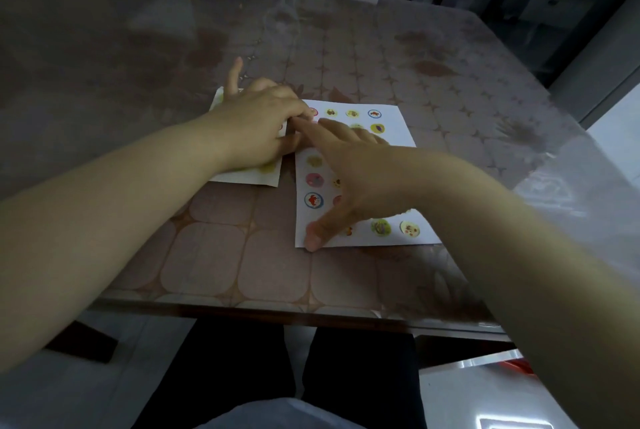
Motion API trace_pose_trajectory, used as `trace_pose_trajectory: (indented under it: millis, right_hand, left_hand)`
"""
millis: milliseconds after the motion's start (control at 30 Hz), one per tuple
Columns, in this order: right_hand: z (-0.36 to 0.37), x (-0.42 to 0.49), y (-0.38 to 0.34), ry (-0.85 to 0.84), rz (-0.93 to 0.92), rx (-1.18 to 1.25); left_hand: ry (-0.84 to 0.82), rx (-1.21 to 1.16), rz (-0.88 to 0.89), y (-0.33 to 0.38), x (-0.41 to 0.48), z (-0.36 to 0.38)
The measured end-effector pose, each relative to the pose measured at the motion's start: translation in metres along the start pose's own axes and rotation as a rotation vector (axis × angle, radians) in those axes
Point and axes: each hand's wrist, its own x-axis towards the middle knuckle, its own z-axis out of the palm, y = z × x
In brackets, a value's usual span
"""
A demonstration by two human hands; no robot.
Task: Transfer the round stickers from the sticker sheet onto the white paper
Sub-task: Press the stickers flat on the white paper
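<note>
White paper (300, 217) lies flat on desk (207, 255), its near edge set back from the desk's front edge with a band of patterned cover showing between. More desk surface shows beyond the paper's far edge and off its right edge, out to the desk's rim. Rows of round stickers (314, 200) sit on the paper. Sticker sheet (242, 177) lies just left of the paper, a narrow gap between the two near edges; most of it is hidden. Left hand (252, 127) rests over the sticker sheet, fingers curled, tips meeting at the paper's far-left corner, one outer finger sticking out straight. Whether those fingers pinch a sticker: cannot tell, tips hidden. Right hand (360, 172) is spread palm-down over the paper's middle and holds nothing. Its index finger (308, 128) reaches straight toward the left fingertips, and its thumb (313, 238) presses the paper's near-left corner. This hand covers several stickers. Near side of the paper, below the desk edge: person's dark trouser legs (360, 376).
</note>
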Motion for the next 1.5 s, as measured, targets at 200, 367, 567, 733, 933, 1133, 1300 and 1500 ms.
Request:
trace_pose_trajectory:
  millis: [200,367,567,733,933,1133,1300,1500]
  right_hand:
    - [-0.002,0.01,-0.005,-0.023,0.037,-0.151]
    - [-0.013,-0.003,0.01,-0.039,0.069,0.054]
    - [-0.007,-0.014,0.026,-0.074,0.118,0.197]
    - [-0.003,-0.016,0.027,-0.012,0.122,0.209]
    - [-0.002,-0.012,0.022,-0.024,0.121,0.03]
    - [-0.017,-0.023,0.04,0.06,0.15,0.145]
    - [-0.007,-0.035,0.064,0.033,0.223,0.256]
    - [0.003,-0.031,0.058,0.005,0.195,0.261]
  left_hand:
    - [-0.013,-0.006,0.002,-0.003,-0.001,0.0]
    - [-0.021,0.004,0.007,-0.003,0.001,0.0]
    - [-0.015,0.008,0.001,-0.005,0.0,0.001]
    - [-0.012,0.011,-0.004,-0.004,0.002,0.001]
    - [-0.015,0.01,-0.002,-0.004,0.001,0.002]
    - [-0.021,0.02,-0.001,-0.004,0.001,0.0]
    - [-0.006,0.018,-0.002,-0.005,0.001,0.002]
    - [-0.015,0.012,-0.01,-0.003,0.0,0.0]
